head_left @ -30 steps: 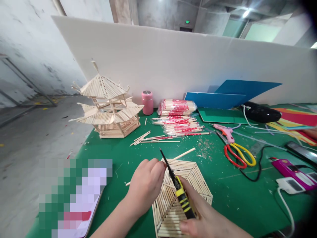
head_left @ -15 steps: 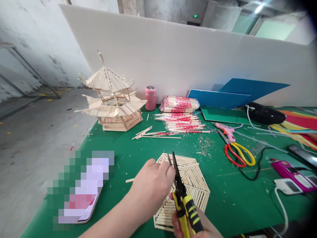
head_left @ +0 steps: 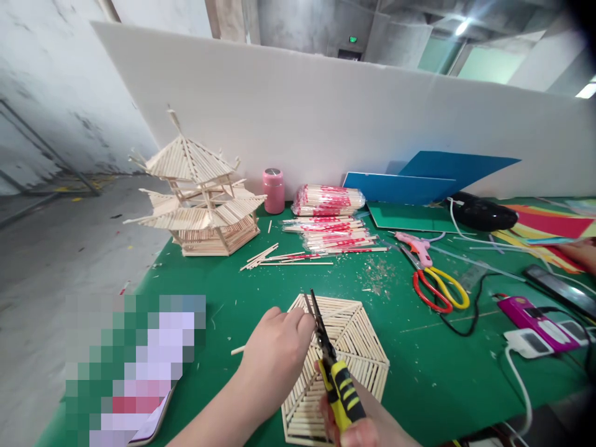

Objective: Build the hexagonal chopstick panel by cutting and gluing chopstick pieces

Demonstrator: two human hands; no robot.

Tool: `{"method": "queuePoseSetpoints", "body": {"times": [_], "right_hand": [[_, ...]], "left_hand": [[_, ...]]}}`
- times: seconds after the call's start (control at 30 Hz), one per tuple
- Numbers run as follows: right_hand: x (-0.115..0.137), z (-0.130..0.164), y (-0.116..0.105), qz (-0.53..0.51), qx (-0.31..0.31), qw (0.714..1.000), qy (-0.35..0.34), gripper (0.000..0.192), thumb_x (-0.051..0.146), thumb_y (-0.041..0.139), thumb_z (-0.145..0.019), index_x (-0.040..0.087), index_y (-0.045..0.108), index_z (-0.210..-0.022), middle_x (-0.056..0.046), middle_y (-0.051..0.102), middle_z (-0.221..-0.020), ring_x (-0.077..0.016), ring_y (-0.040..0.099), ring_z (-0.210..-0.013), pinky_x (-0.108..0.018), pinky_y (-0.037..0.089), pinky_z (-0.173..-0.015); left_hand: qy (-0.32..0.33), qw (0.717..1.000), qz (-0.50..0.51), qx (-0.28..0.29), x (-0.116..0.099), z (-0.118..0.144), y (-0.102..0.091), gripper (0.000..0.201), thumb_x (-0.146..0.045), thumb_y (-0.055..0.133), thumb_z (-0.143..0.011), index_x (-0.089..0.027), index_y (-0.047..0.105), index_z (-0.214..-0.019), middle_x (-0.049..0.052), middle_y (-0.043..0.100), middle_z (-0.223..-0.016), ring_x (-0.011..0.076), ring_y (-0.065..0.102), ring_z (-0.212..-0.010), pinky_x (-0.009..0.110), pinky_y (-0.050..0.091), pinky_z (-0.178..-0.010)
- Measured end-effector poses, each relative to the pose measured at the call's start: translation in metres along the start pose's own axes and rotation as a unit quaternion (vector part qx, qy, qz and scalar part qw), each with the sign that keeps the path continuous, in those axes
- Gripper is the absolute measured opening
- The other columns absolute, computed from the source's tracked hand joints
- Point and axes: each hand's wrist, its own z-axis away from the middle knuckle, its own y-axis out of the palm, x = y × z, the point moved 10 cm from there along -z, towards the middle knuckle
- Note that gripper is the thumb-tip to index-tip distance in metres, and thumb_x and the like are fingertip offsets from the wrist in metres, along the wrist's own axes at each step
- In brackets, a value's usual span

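Note:
My left hand (head_left: 279,344) is closed around a thin wooden stick (head_left: 237,351); one end sticks out to the left, and the rest is hidden by my fingers. My right hand (head_left: 344,413) grips the yellow-and-black handles of a pair of shears (head_left: 342,388). The dark blades point away from me, slightly apart, right beside my left fingertips. Beneath both hands an octagon-like panel of wooden sticks (head_left: 365,332) lies flat on the green table (head_left: 433,385), partly covered by my hands and the shears.
A stick-built pagoda (head_left: 205,217) stands at the back left beside a pink jar (head_left: 274,191). Wrapped chopsticks (head_left: 330,200) lie behind the panel. Scissors (head_left: 437,288), a pink glue gun (head_left: 416,245) and a power strip (head_left: 531,326) are to the right; a phone (head_left: 153,372) is left. Another person's hand (head_left: 582,254) shows at the right edge.
The whole view has shifted, so things appear a little further left and mostly lower. Both hands keep their holds. More of the other person's hand shows at the right edge.

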Motion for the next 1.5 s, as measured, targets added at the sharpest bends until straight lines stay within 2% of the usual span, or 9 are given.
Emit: {"method": "queuePoseSetpoints", "body": {"times": [0.2,0.3,0.37,0.47,0.57,0.67,0.73,0.97,1.5], "right_hand": [[0.04,0.018,0.017,0.115,0.009,0.991,-0.072,0.064,0.043,0.062,-0.057,0.022,0.045,-0.116,0.0,0.052,-0.079,-0.0164,0.052,-0.077,-0.029,0.04,-0.076],[0.048,0.023,0.006,0.163,-0.015,0.982,-0.091,0.075,0.053,0.059,-0.061,0.022,0.036,-0.125,-0.002,0.053,-0.089,-0.0177,0.053,-0.081,-0.032,0.04,-0.078],[0.058,0.023,-0.013,0.206,-0.053,0.971,-0.111,0.08,0.055,0.059,-0.062,0.022,0.031,-0.129,-0.005,0.053,-0.101,-0.0214,0.053,-0.093,-0.035,0.038,-0.084],[0.101,0.021,-0.056,0.322,-0.166,0.917,-0.169,0.08,0.053,0.056,-0.068,0.02,0.023,-0.133,-0.01,0.044,-0.123,-0.0242,0.041,-0.114,-0.037,0.03,-0.095],[0.158,0.014,-0.095,0.492,-0.297,0.795,-0.196,0.085,0.049,0.055,-0.07,0.015,0.013,-0.136,-0.015,0.034,-0.132,-0.0258,0.043,-0.113,-0.04,0.032,-0.093],[0.204,0.002,-0.129,0.64,-0.425,0.627,-0.13,0.081,0.049,0.053,-0.068,0.014,0.022,-0.134,-0.016,0.045,-0.122,-0.0311,0.046,-0.109,-0.044,0.038,-0.084],[0.222,-0.009,-0.141,0.655,-0.455,0.593,-0.112,0.079,0.05,0.052,-0.067,0.015,0.026,-0.133,-0.018,0.047,-0.121,-0.0354,0.045,-0.108,-0.049,0.037,-0.081],[0.245,-0.031,-0.164,0.628,-0.533,0.564,-0.056,0.08,0.061,0.046,-0.065,0.018,0.029,-0.13,-0.019,0.047,-0.119,-0.037,0.046,-0.107,-0.053,0.038,-0.077],[0.242,-0.025,-0.192,0.594,-0.619,0.514,-0.033,0.073,0.06,0.046,-0.065,0.016,0.036,-0.124,-0.02,0.051,-0.112,-0.0379,0.047,-0.102,-0.054,0.036,-0.075]], "left_hand": [[-0.056,0.997,0.035,-0.026,0.015,-0.003,-0.003,0.022,-0.01,0.036,-0.082,-0.018,0.049,-0.067,0.0,0.053,-0.059,0.014,0.046,-0.05,0.026,0.034,-0.051],[-0.168,0.977,0.088,-0.098,0.056,0.004,-0.016,0.021,-0.017,0.036,-0.084,-0.018,0.05,-0.068,0.001,0.055,-0.063,0.0137,0.05,-0.057,0.025,0.037,-0.054],[-0.263,0.934,0.182,-0.162,0.09,0.017,-0.02,0.019,-0.025,0.039,-0.084,-0.017,0.05,-0.069,-0.002,0.051,-0.06,0.0111,0.047,-0.053,0.022,0.036,-0.051],[-0.339,0.846,0.382,-0.153,0.112,0.029,0.009,0.023,-0.036,0.044,-0.081,-0.017,0.049,-0.068,-0.006,0.039,-0.051,0.0075,0.036,-0.043,0.018,0.028,-0.04],[-0.339,0.798,0.481,-0.132,0.1,0.032,0.036,0.026,-0.036,0.044,-0.081,-0.017,0.05,-0.066,-0.006,0.038,-0.05,0.0074,0.037,-0.044,0.017,0.029,-0.04],[-0.315,0.836,0.417,-0.167,0.087,0.037,0.037,0.022,-0.032,0.045,-0.081,-0.017,0.051,-0.065,-0.004,0.044,-0.053,0.0088,0.042,-0.047,0.018,0.034,-0.044],[-0.286,0.87,0.358,-0.182,0.079,0.039,0.034,0.02,-0.027,0.044,-0.082,-0.017,0.052,-0.066,-0.002,0.048,-0.057,0.0097,0.046,-0.05,0.019,0.037,-0.047],[-0.211,0.92,0.234,-0.234,0.07,0.045,0.026,0.015,-0.019,0.041,-0.084,-0.017,0.051,-0.073,0.0,0.051,-0.06,0.0104,0.05,-0.055,0.019,0.039,-0.051],[-0.2,0.921,0.246,-0.225,0.07,0.043,0.032,0.011,-0.017,0.044,-0.083,-0.017,0.051,-0.075,0.0,0.052,-0.061,0.0112,0.051,-0.057,0.019,0.039,-0.051]]}}
